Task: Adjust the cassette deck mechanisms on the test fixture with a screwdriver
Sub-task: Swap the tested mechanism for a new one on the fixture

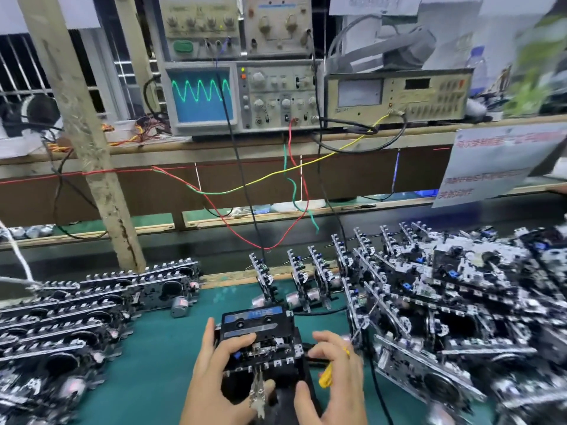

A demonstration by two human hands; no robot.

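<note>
While one oscilloscope (pixel 204 98) glows: two hands (pixel 214 372), one cassette deck (pixel 260 342).

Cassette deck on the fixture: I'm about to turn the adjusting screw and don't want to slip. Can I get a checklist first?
1. Cassette seated in the deck: ok.
2. Left hand steadying the deck: ok.
3. Screwdriver held in right hand: ok, yellow handle visible.
4. Tip on the screw: cannot tell, hidden.
5. Oscilloscope showing a wave: ok.
6. Clip attached at the deck's front: ok.
</note>
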